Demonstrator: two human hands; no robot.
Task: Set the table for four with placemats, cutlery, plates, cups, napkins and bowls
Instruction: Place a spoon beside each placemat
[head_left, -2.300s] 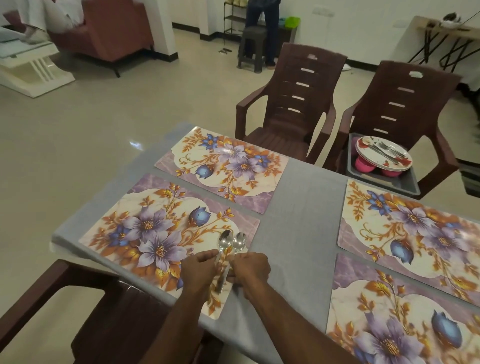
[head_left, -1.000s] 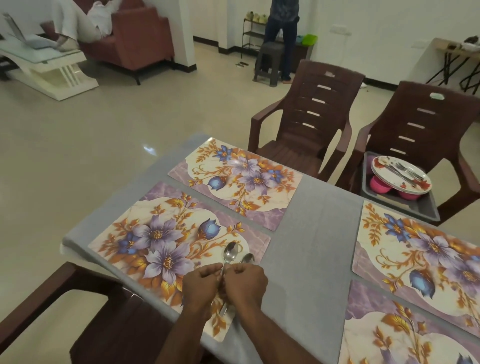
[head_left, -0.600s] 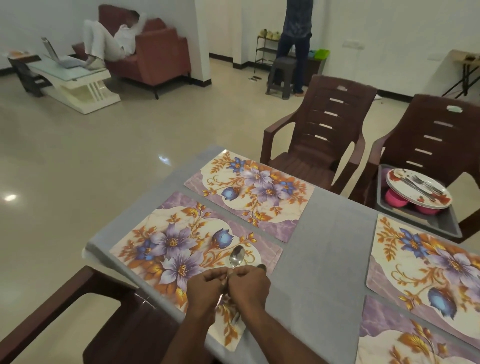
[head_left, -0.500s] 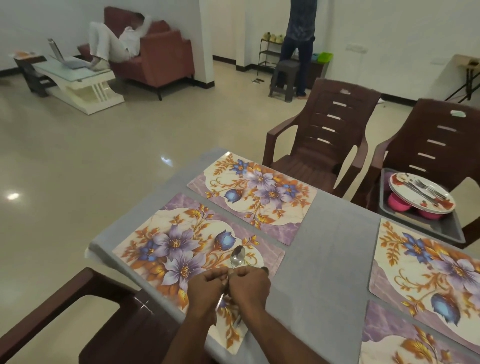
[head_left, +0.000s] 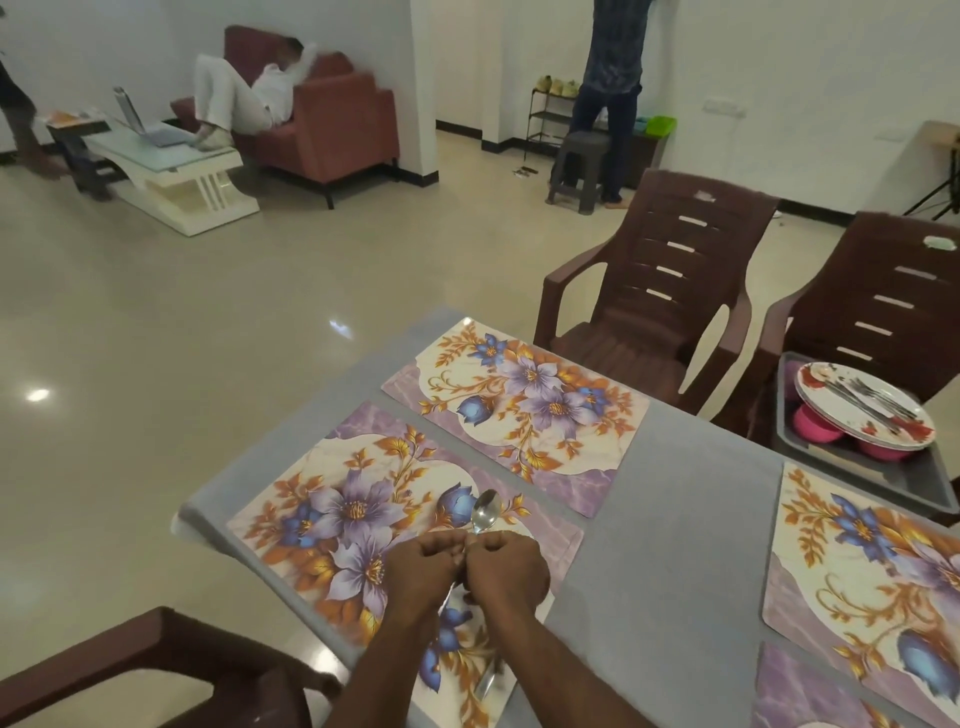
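Left hand (head_left: 422, 571): lower centre of the frame, fingers curled around a spoon handle.
Right hand (head_left: 506, 571): knuckles touching the left hand, fingers curled; a second handle shows beneath the wrist, though whether they grip it I cannot tell.
Spoon (head_left: 484, 512): bowl pokes out just above both hands, over the near placemat (head_left: 332, 525).
Far placemat (head_left: 519, 410): just beyond the near one, bare.
Desk (head_left: 670, 545): grey cloth, more placemats at right.
Grey tray (head_left: 857, 467): right edge, on a brown chair (head_left: 883, 306), holding plates (head_left: 865, 402) with cutlery over pink bowls (head_left: 815, 421).
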